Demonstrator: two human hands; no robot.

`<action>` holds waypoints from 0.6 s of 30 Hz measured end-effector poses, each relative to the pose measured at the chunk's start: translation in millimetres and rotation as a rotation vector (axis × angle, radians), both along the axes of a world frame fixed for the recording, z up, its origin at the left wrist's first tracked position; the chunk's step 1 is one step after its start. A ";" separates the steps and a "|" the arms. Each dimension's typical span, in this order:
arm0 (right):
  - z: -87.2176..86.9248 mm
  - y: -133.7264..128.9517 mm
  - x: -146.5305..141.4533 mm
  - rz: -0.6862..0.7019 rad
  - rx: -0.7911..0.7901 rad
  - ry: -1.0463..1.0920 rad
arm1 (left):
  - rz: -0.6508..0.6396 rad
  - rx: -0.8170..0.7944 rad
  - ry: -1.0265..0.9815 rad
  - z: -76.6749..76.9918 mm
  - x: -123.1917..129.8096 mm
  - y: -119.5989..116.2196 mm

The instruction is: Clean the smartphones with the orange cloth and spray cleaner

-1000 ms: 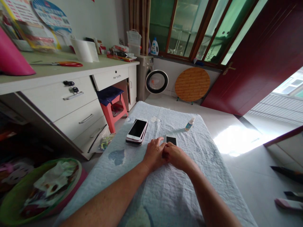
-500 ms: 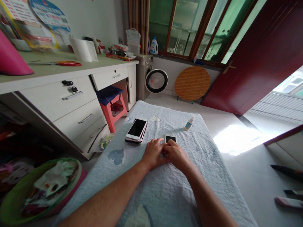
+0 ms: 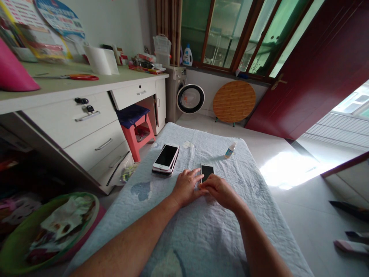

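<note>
A white smartphone [image 3: 207, 170] with a dark screen lies on the pale blue quilted cloth [image 3: 198, 238]. My left hand [image 3: 187, 187] rests along its left side, fingers stretched out and apart, fingertips touching the phone's edge. At the phone's lower end, the fingers of my right hand [image 3: 220, 191] are pinched together; whatever they hold is hidden or too small to name. Left of the hands, a larger white smartphone [image 3: 166, 157] lies on top of another flat, dark-edged device. A small spray bottle [image 3: 230, 150] stands upright to the right, beyond my hands.
A white desk [image 3: 95, 129] runs along the left, with scissors [image 3: 83, 77] and a paper roll [image 3: 99, 60] on top. A red stool [image 3: 138, 132] stands below it. A basin [image 3: 96, 207] holding crumpled waste sits at lower left. A washing machine [image 3: 173, 94] has its door open.
My right hand has shifted slightly right and down, so more of the phone's screen shows. My left hand stays at the phone's left side, nearly unmoved.
</note>
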State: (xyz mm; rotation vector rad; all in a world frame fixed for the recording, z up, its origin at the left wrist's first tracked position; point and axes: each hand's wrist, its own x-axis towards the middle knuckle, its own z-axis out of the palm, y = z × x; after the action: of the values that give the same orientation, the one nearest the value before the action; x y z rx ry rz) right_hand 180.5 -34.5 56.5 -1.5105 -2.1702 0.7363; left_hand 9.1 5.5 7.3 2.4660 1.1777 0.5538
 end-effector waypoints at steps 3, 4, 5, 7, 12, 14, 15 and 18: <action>-3.8 -0.2 7.0 -0.096 0.034 0.034 | 0.001 -0.023 -0.006 -1.3 -0.2 1.0; -5.6 0.1 8.2 -0.116 0.038 0.027 | -0.002 -0.028 -0.009 -1.7 -0.5 1.4; -7.7 0.6 8.7 -0.125 0.040 0.010 | -0.007 -0.030 -0.013 -2.0 -0.8 1.7; -12.6 1.9 7.5 -0.132 0.043 -0.039 | -0.013 -0.026 -0.020 -2.4 -1.4 2.1; -23.0 5.3 -4.1 -0.137 0.096 -0.116 | -0.016 -0.008 -0.024 -1.9 -2.1 1.5; -23.9 5.9 -8.9 -0.148 0.116 -0.125 | -0.018 -0.010 -0.027 -1.2 -2.1 1.3; -23.6 6.1 -10.5 -0.155 0.119 -0.130 | -0.019 -0.012 -0.028 -0.9 -2.1 1.4; -20.7 5.7 -11.4 -0.152 0.112 -0.137 | -0.022 -0.023 -0.024 -0.4 -2.2 2.1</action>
State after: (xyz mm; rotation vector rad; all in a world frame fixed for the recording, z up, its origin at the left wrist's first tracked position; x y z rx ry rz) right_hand 169.1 -28.8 35.8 -1.6878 -2.1247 0.4663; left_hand 6.9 7.7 6.9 2.4434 1.1397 0.5598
